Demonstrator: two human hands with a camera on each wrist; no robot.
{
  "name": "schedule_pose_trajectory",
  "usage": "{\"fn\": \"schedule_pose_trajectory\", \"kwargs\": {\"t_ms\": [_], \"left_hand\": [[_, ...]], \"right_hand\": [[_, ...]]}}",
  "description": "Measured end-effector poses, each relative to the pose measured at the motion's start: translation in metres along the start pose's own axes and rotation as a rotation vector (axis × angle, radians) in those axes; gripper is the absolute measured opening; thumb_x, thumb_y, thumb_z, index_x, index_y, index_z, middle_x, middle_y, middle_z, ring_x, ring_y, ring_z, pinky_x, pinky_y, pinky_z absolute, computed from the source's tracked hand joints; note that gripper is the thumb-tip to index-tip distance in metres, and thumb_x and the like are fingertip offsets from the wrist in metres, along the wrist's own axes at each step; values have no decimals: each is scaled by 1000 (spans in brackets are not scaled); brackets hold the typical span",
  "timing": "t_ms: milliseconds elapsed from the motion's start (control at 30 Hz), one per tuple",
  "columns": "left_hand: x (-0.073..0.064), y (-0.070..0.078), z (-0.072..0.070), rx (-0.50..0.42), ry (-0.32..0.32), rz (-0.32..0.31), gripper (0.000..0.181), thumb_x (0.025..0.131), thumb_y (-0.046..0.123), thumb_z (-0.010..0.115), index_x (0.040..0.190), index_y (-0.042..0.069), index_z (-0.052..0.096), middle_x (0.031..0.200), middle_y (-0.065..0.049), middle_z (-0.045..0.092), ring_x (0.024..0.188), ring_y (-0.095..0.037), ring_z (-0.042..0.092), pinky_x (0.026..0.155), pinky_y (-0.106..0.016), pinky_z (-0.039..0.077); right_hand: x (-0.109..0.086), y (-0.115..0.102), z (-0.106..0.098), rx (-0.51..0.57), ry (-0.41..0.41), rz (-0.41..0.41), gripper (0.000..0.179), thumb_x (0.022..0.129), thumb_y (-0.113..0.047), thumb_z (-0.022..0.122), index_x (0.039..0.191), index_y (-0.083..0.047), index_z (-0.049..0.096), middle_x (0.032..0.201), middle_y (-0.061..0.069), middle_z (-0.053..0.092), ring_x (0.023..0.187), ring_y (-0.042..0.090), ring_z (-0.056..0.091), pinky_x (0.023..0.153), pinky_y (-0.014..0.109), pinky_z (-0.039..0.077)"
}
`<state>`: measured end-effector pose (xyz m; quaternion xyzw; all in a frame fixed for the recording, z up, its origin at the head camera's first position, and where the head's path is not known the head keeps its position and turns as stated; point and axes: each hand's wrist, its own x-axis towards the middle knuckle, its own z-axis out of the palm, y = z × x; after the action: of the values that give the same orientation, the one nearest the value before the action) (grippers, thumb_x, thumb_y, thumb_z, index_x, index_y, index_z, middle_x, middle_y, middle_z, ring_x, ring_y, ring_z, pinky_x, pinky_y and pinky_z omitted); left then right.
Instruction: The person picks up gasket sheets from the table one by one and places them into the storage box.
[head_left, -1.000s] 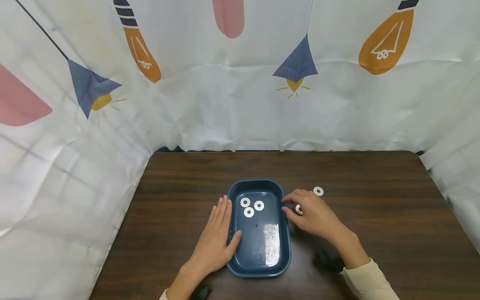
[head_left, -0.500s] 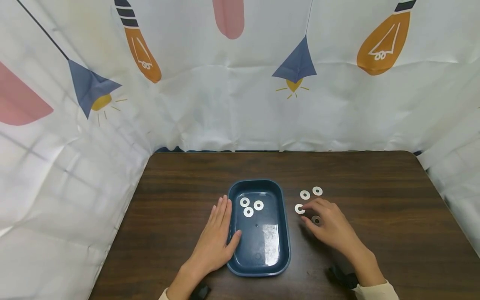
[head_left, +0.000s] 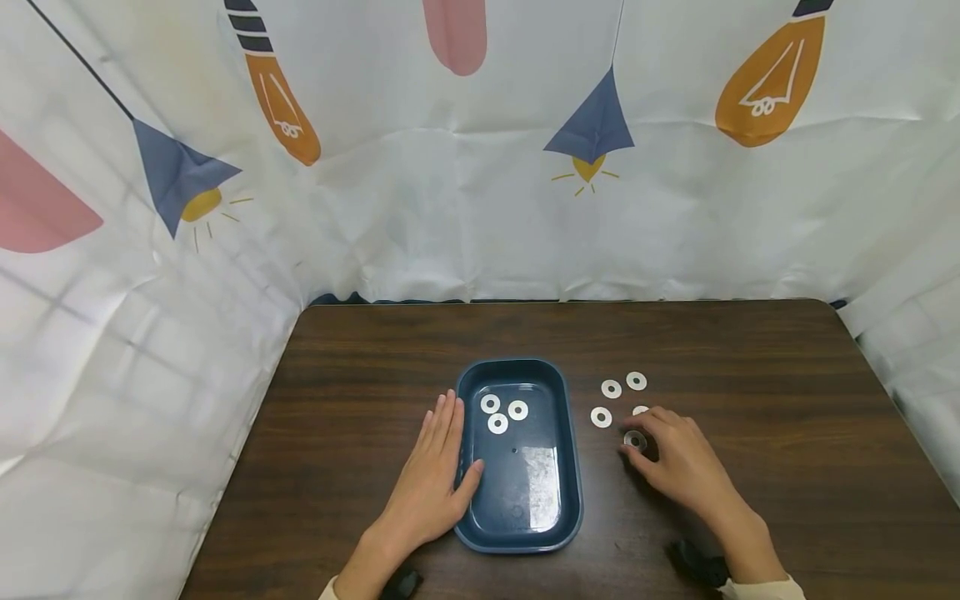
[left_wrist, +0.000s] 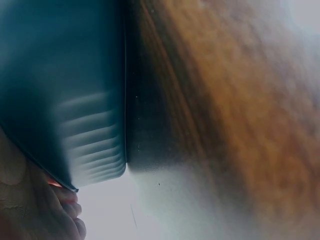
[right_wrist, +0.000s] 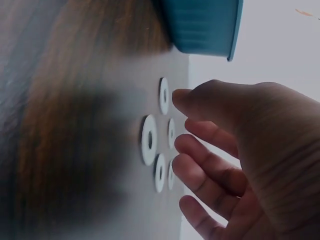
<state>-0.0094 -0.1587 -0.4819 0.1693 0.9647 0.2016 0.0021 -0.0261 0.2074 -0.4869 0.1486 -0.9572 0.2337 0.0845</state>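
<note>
My left hand lies with straight fingers along the left side of a blue tray, its thumb over the rim. In the left wrist view, the tray's ribbed outer wall fills the left side. Three white flat washers lie inside the tray. To its right, several more white washers are spread on the table. My right hand hovers there, thumb and fingers parted around a greyer-looking washer. The right wrist view shows these fingers apart from the washers, holding nothing. Another washer is partly hidden behind the fingers.
The dark wooden table extends around the tray on all sides. A white curtain printed with lamps and bulbs hangs behind and beside it. Dark wrist-worn devices sit under both wrists, including one at the right wrist.
My right hand has moved from the tray's right rim rightward and towards me, uncovering washers on the table and coming over the nearest one. The left hand and tray stay put.
</note>
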Motion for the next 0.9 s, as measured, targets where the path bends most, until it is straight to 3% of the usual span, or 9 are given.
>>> {"fn": "schedule_pose_trajectory", "kwargs": {"t_ms": [333, 633, 900], "left_hand": [[0, 0, 0, -8, -4, -4, 89, 102, 42, 64, 169, 5, 19, 180, -11, 13, 169, -25, 8, 133, -57, 24], [0, -1, 0, -5, -11, -6, 89, 102, 43, 62, 170, 6, 18, 180, -11, 12, 169, -24, 6, 134, -56, 23], [0, -1, 0, -7, -14, -11, 89, 102, 43, 62, 170, 7, 17, 180, -10, 12, 169, -22, 5, 133, -56, 23]], "right_hand": [[-8, 10, 2, -55, -18, 48, 27, 81, -20, 89, 103, -10, 78, 100, 5, 74, 91, 25, 70, 82, 54, 53], [-7, 12, 7, -19, 0, 60, 23, 80, -17, 90, 98, -9, 79, 94, 3, 72, 82, 17, 64, 76, 45, 49], [-5, 14, 8, -29, 11, 60, 24, 79, -19, 92, 96, -10, 77, 93, 3, 73, 81, 17, 65, 76, 45, 49]]}}
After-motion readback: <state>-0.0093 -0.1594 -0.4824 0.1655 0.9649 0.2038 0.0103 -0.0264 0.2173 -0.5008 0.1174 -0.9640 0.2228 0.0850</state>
